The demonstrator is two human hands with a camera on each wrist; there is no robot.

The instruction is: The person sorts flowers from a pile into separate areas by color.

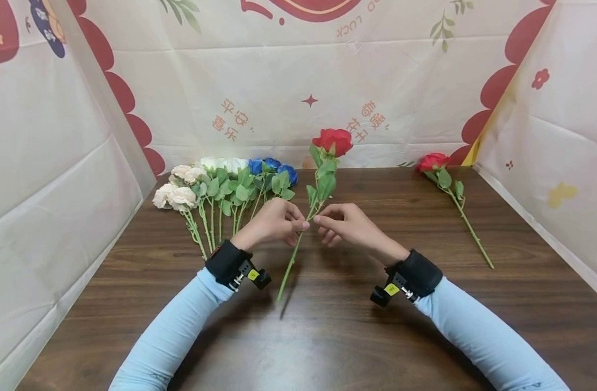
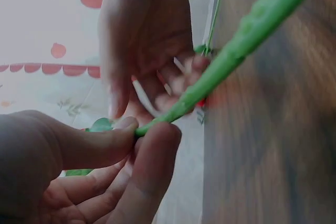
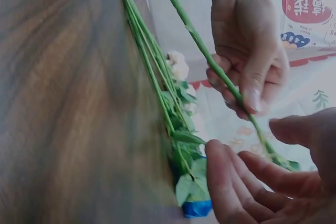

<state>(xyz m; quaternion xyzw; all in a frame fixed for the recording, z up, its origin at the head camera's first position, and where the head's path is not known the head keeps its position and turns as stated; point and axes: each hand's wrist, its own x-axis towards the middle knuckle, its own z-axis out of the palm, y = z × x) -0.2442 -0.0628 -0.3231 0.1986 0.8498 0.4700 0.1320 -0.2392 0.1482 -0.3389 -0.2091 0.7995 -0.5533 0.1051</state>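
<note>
A red artificial rose (image 1: 332, 142) stands tilted over the middle of the table, its leaves just under the bloom. My left hand (image 1: 277, 221) pinches its green stem (image 2: 226, 66) between thumb and forefinger, partway down. On the other side of the stem is my right hand (image 1: 349, 225), close by it. In the right wrist view, the right thumb (image 3: 299, 129) and fingers are spread apart around the stem without gripping it. The lower stem slants down toward the person, free of both hands.
Left of the hands lie several artificial flowers: cream ones (image 1: 181, 196), white ones (image 1: 224, 163) and blue ones (image 1: 287, 174), stems toward the person. Another red rose (image 1: 433, 162) lies at the right on the brown wooden table (image 1: 337, 336). Printed cloth (image 1: 288, 76) hangs behind and along both sides.
</note>
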